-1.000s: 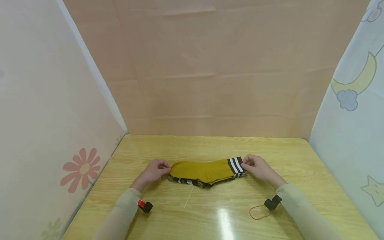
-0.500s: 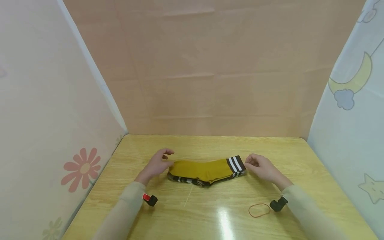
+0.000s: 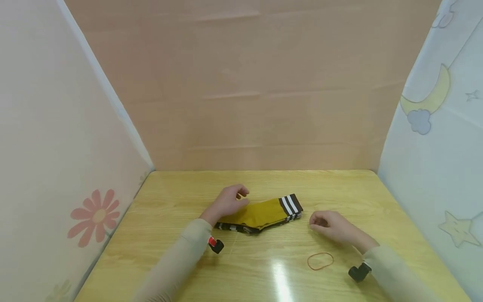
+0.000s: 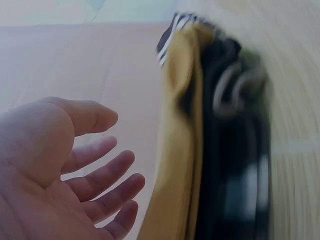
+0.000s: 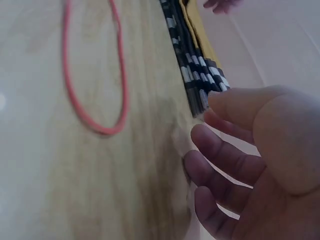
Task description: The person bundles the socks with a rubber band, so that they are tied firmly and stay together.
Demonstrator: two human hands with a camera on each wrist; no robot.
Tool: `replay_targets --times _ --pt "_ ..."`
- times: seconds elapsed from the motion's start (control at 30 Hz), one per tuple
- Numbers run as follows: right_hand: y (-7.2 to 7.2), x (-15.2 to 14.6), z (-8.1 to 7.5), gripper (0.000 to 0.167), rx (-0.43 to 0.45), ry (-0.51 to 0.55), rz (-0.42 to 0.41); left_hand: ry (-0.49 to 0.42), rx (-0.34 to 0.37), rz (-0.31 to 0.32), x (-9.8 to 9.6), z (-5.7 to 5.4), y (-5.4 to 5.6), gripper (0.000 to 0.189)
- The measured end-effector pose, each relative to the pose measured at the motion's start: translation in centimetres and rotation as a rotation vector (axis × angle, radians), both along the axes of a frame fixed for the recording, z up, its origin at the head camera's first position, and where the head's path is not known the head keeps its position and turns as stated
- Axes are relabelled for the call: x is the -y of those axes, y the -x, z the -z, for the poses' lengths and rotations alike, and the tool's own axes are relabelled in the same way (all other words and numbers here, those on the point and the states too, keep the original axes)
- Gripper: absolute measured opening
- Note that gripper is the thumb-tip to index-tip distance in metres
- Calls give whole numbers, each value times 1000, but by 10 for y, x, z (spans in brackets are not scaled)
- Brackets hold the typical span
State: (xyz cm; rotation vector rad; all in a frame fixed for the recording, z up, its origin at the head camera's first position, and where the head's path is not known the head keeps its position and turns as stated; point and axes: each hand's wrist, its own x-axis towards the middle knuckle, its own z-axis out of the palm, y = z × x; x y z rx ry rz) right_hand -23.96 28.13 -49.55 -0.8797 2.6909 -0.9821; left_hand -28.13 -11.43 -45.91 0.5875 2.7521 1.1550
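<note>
A stack of socks lies flat on the table, topped by a mustard-yellow sock (image 3: 264,213) with a dark cuff and white stripes. Darker patterned socks (image 4: 235,150) show beneath it in the left wrist view. My left hand (image 3: 229,201) hovers over the toe half of the stack, fingers loosely bent and apart, nothing in them. To the right of the cuffs, my right hand (image 3: 332,225) is held above the table with fingers relaxed and holding nothing. A thin red rubber band (image 3: 320,261) lies on the table just in front of the right hand.
The wooden table (image 3: 181,188) meets a plain peach backdrop (image 3: 241,105) at its far edge. Printed white sheets (image 3: 434,167) stand along both sides. Small black cameras (image 3: 359,272) are strapped to the wrists.
Both hands have let go of the sock stack's ends. The left hand has moved right over the stack; the right hand has drawn away from the cuffs toward the rubber band.
</note>
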Motion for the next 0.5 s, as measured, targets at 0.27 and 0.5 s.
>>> replay_targets --times 0.27,0.5 --pt "-16 2 4 8 25 23 -129 181 17 115 -66 9 10 42" --pt "-26 1 5 22 -40 -22 -237 293 105 100 -100 20 15 63"
